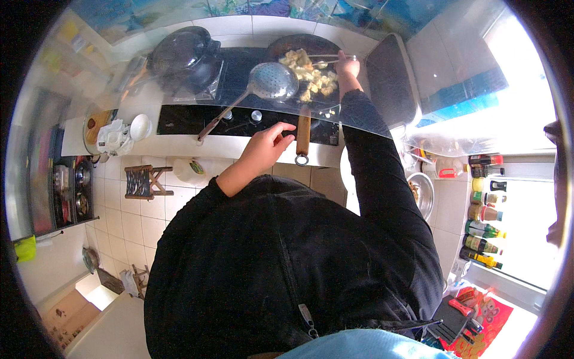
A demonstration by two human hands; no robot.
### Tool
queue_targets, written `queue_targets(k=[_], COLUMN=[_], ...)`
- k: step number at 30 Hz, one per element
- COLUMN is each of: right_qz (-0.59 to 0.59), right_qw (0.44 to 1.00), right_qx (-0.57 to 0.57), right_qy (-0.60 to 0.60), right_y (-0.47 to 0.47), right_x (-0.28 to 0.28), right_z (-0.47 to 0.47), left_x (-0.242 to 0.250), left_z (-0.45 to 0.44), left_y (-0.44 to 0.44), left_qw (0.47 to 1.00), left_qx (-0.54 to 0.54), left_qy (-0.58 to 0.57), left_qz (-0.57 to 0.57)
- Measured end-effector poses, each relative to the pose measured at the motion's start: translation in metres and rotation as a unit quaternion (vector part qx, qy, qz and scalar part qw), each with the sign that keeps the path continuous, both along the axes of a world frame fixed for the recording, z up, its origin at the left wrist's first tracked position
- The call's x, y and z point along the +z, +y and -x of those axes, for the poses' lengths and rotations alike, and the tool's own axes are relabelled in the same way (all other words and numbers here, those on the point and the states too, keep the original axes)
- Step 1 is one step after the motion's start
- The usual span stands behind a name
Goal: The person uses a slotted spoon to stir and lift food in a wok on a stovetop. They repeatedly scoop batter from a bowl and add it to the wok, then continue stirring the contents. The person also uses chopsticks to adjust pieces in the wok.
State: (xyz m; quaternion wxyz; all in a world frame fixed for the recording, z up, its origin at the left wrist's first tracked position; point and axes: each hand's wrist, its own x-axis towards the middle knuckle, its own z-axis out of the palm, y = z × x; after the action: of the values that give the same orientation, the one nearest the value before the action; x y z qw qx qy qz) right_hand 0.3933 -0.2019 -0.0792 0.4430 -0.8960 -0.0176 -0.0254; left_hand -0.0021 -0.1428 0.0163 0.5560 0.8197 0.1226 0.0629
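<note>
My right hand (347, 66) grips a pair of chopsticks (325, 57) whose ends reach left over pale yellow food pieces (316, 80) in a dark wok (276, 48). The wok's wooden handle (303, 132) points toward me. Just left of it, my left hand (268, 146) hovers with fingers apart and nothing in it. A perforated metal skimmer (272, 81) lies at the wok's left side, with its long handle (224, 114) running down to the counter's front edge. A transparent sheet covers part of the view of the wok and my right hand.
Dark cookware (181, 54) stands on the left of the black cooktop (179, 120). A white bowl (141, 127) sits further left. At the right are a dark upright panel (390, 80), a metal bowl with food (421, 193) and several bottles (484, 213). A folding stool (145, 181) stands on the floor.
</note>
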Motion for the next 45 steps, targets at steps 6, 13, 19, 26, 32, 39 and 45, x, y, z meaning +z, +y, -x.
queue_targets(k=[6,13,19,26,32,39,45], right_qz=[0.094,0.182,0.09,0.086,0.155,0.152,0.115], right_qw=[0.945,0.948,0.985,0.926,0.934,0.883,0.916], right_qx=[0.297,0.202,0.135,0.367,0.322,0.366,0.335], right_qy=[-0.102,-0.166,-0.058,0.035,0.032,-0.253,-0.188], right_y=[0.005,0.036,0.047,0.002,-0.058,-0.09,-0.08], right_x=[0.029,0.077,0.038,0.051,0.1,0.108,0.066], right_z=[-0.015,0.02,0.025,0.018,0.023,0.092,0.138], left_x=[0.001,-0.001,0.0,0.0,-0.004,-0.01,-0.01], left_z=[0.004,0.001,0.004,-0.002,-0.011,-0.021,-0.024], left_y=[0.007,0.009,0.012,0.01,0.004,-0.002,-0.004], left_qw=[1.0,1.0,1.0,1.0,0.998,0.998,0.997], left_qx=[0.002,-0.003,0.004,-0.017,-0.055,-0.066,-0.068], left_qy=[-0.009,-0.005,0.01,-0.008,0.009,-0.02,-0.023], left_qz=[-0.013,-0.001,0.003,0.003,0.004,0.009,0.0])
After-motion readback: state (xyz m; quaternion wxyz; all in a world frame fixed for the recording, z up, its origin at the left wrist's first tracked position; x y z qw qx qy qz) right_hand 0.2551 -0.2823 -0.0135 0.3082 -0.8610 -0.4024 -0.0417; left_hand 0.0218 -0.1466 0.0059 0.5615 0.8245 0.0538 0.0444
